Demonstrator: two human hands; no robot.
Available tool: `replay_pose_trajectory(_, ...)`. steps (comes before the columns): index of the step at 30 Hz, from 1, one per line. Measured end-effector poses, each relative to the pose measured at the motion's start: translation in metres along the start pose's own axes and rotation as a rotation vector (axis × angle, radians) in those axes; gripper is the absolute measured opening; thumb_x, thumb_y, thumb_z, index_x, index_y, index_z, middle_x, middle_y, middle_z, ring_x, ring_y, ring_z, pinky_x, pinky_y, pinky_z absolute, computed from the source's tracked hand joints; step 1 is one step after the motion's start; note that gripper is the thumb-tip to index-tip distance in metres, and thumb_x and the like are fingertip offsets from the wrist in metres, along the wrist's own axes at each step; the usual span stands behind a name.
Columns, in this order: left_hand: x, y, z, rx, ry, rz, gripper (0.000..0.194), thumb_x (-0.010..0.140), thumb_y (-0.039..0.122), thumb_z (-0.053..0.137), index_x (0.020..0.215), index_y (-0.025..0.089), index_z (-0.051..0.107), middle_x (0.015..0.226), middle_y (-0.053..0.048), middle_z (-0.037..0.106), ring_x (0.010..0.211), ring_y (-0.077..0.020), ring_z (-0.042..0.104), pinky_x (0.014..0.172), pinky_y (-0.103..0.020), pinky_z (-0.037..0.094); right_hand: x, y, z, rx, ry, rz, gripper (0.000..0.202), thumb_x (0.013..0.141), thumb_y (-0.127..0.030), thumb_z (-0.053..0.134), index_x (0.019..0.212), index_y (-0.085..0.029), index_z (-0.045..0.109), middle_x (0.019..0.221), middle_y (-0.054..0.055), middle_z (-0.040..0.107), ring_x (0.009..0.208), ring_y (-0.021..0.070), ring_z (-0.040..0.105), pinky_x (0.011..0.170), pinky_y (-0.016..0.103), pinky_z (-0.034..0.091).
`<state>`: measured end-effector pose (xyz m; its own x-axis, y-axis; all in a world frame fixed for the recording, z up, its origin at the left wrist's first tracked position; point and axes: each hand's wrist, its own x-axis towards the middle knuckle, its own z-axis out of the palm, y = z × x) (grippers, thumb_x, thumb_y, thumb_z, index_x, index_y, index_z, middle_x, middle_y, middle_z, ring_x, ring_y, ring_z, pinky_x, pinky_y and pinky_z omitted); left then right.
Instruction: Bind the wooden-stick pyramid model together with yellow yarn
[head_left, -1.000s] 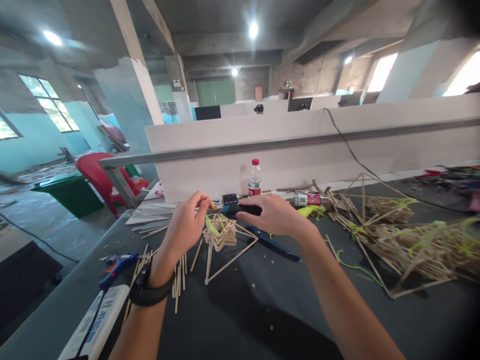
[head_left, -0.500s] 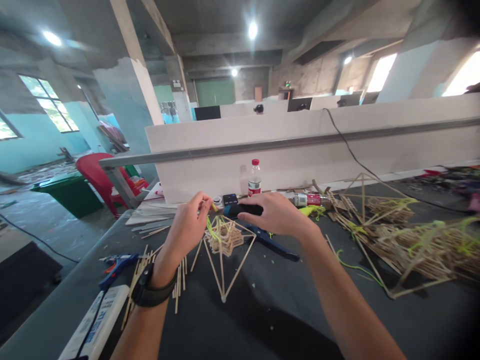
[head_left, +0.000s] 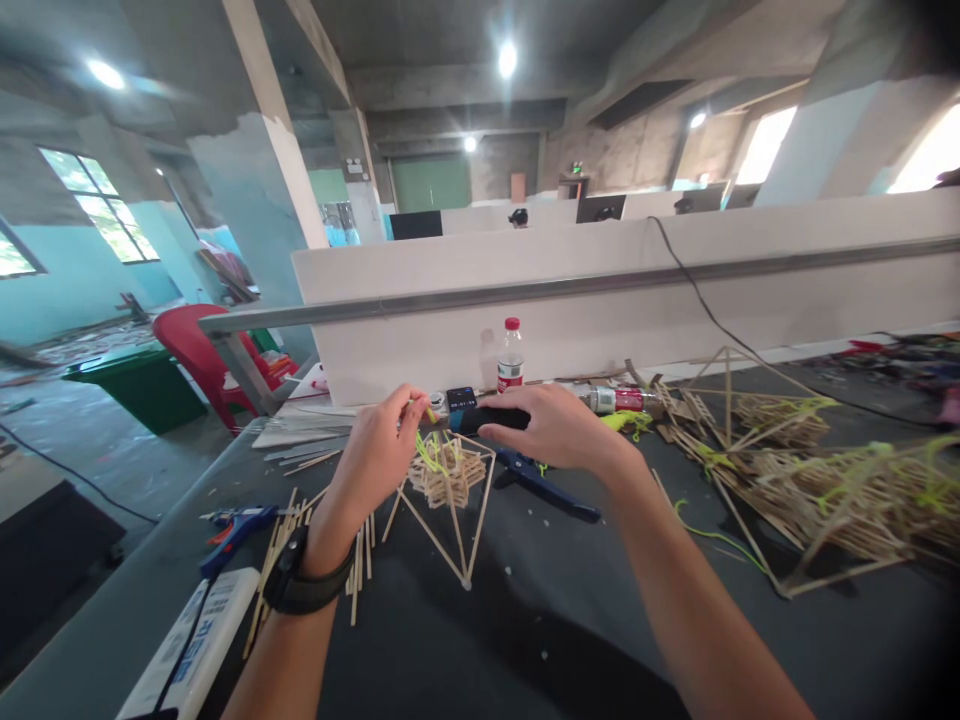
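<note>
Several sticks (head_left: 355, 595) lie left of the stick frame (head_left: 450, 480); whether it touches the tabletop (head_left: 420, 650), I can't tell. Just above the frame, my left hand (head_left: 379, 445) pinches a small yellow piece (head_left: 430, 413); right of that, my right hand's grip (head_left: 559, 430) clasps a black handle (head_left: 506, 418). Beyond the frame: phone (head_left: 460, 397), bottle (head_left: 511, 368).

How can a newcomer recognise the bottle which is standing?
Find the long white partition at the dark table's far side. Before it, beyond the right hand, stands a clear bottle. Its red cap points up; the neighbouring bottle lies on its side.
</note>
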<state>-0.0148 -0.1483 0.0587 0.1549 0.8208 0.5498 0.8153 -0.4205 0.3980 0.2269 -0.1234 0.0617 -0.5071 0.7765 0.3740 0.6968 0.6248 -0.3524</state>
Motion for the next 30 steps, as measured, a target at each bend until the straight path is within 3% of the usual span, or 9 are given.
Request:
replay_pose_trajectory(6,0.000,-0.001,-0.004,-0.011,-0.031,-0.034,0.032,0.101,0.040,0.039,0.092,0.022,0.065,0.055,0.005,0.048,0.048,-0.0125,0.043,0.053,-0.027,0.031,-0.002,0.008,-0.006,0.031,-0.005,0.006,0.041,0.091,-0.056,0.054,0.126,-0.038,0.067,0.120,0.000,0.072,0.103,0.0289,0.067,0.082,0.044,0.051)
replay_pose_trajectory(15,0.000,0.007,0.000,-0.001,-0.011,0.002,0.028,0.100,0.036,0.041,0.091,0.020,0.062,0.065,0.003,0.060,0.054,-0.0134,0.049,0.059,-0.026,0.034,0.001,0.005,-0.003,0.007,-0.016,-0.012,0.042,0.090,-0.056,0.055,0.126,-0.037,0.067,0.119,0.001,0.073,0.106,0.0301,0.066,0.086,0.046,0.050)
replay_pose_trajectory(24,0.000,0.002,-0.006,-0.017,-0.022,-0.020,0.032,0.101,0.040,0.040,0.091,0.022,0.065,0.056,0.005,0.050,0.048,-0.0121,0.042,0.054,-0.026,0.031,-0.003,0.013,-0.008,0.047,0.013,-0.017,0.041,0.089,-0.053,0.059,0.126,-0.038,0.067,0.121,0.000,0.072,0.106,0.0292,0.065,0.088,0.044,0.050)
replay_pose_trajectory(30,0.001,0.002,-0.005,-0.046,-0.007,-0.016,0.032,0.100,0.041,0.043,0.088,0.021,0.065,0.059,0.005,0.055,0.049,-0.0118,0.042,0.055,-0.026,0.032,0.000,0.009,-0.005,0.010,0.024,-0.033,0.041,0.089,-0.053,0.061,0.126,-0.038,0.066,0.125,0.002,0.069,0.103,0.0299,0.065,0.087,0.046,0.048)
